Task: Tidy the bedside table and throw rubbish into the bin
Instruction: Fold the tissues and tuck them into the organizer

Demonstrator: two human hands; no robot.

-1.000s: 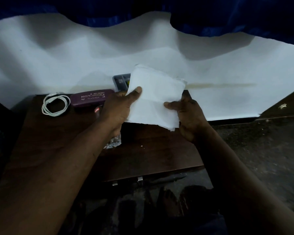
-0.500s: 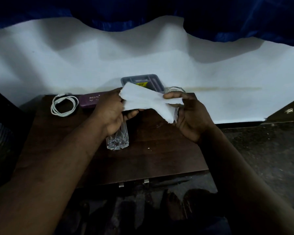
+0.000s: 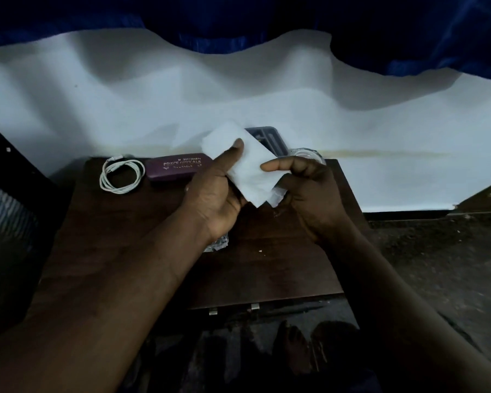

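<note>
Both hands hold a folded white tissue above the dark wooden bedside table. My left hand pinches its left side with the thumb on top. My right hand grips its right edge with the fingertips. A clear glass stands on the table, mostly hidden under my left wrist. A second glass shows just behind my right hand.
A coiled white cable and a purple spectacle case lie at the table's back left. A grey tray sits at the back edge against the white bed sheet. Dark floor lies to the right.
The tissue has been folded from a wide open sheet into a smaller, narrower rectangle. Both hands have stayed above the table's middle and the left thumb now lies on top.
</note>
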